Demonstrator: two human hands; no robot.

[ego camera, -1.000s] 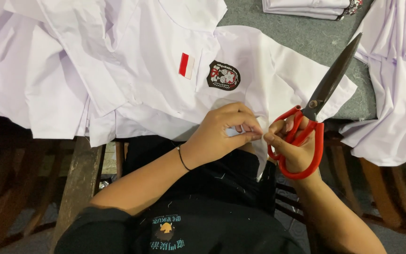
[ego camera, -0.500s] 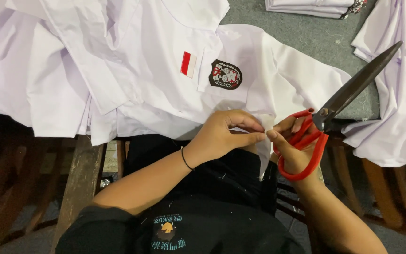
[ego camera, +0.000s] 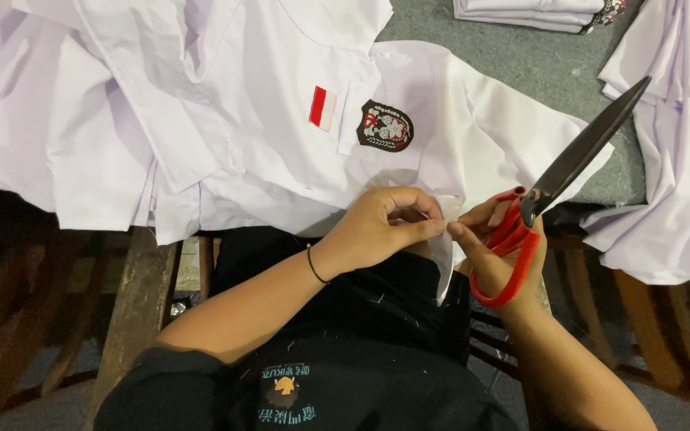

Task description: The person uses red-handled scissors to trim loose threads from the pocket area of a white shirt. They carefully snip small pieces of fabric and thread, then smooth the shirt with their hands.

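White shirt (ego camera: 281, 152), judged light and limp, is spread on the table edge with its hem pinched by the left hand (ego camera: 381, 231); red-handled scissors (ego camera: 557, 195) are gripped, blades shut, in the right hand (ego camera: 497, 255), so holding close to the hem seems best.

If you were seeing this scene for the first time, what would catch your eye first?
Probably the red-handled scissors in the right hand, their dark blades shut and pointing up to the right. Next, the left hand pinching the hem of the white shirt, which bears a small red-and-white patch beside a dark badge.
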